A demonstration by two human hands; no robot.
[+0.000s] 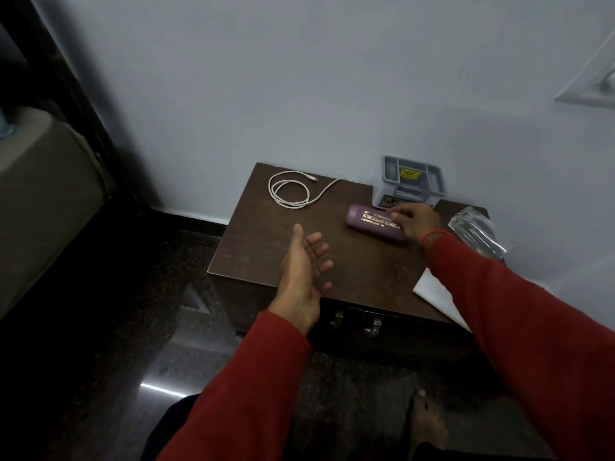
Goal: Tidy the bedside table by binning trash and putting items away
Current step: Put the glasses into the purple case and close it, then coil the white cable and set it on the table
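Observation:
A purple bottle (369,221) with gold lettering lies on its side on the dark wooden bedside table (352,264). My right hand (416,221) rests over the bottle's right half, fingers curled around it. My left hand (304,271) hovers open above the table's front left, palm turned inward, holding nothing. A white cable (293,191) lies coiled at the back left of the table. At the right edge sits a crumpled clear plastic wrapper (476,231). A white sheet of paper (432,289) lies at the front right, partly under my right sleeve.
A grey compartment organiser box (412,181) stands at the back of the table against the wall. Two metal drawer handles (372,326) show on the table's front. A bed (43,194) stands to the left. The floor is dark and glossy; my bare foot (427,424) is below.

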